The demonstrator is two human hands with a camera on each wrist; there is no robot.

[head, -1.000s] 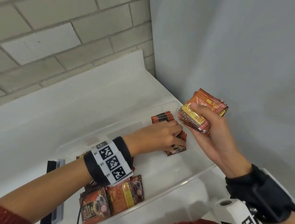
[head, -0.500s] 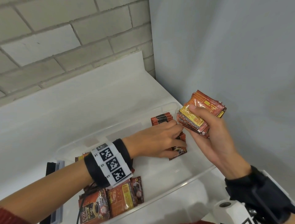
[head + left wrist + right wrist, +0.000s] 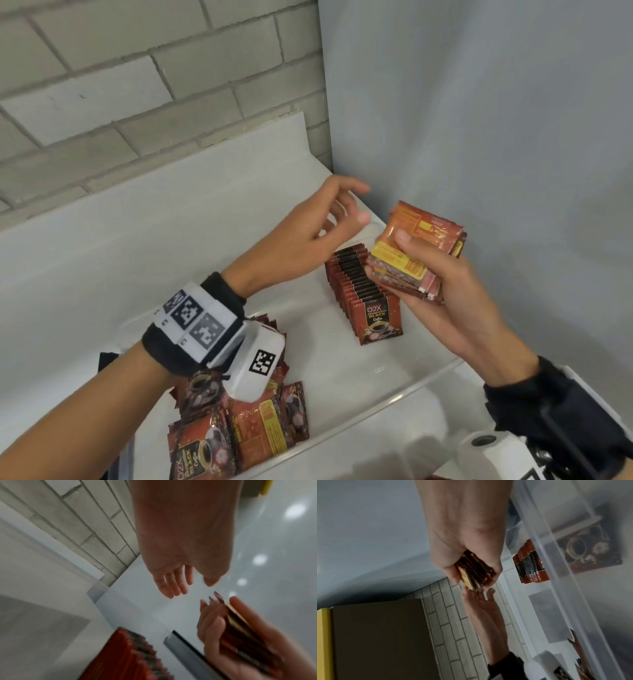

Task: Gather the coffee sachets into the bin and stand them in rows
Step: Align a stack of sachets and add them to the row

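White counter against grey brick holds one clear bin [image 3: 428, 377]. Left hand [image 3: 308, 236] has lifted off the standing row [image 3: 363, 291], fingers now loosely spread and empty. Right hand [image 3: 442, 294] grips one stack of sachets [image 3: 414, 250]; one loose pile [image 3: 239, 428] lies in the bin.

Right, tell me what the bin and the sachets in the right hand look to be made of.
The bin looks like clear, slightly frosted plastic: the right wrist view shows sachets through its wall. The sachets gripped by the right hand look like glossy printed foil or plastic film, with crimped sealed edges; which of the two cannot be told.
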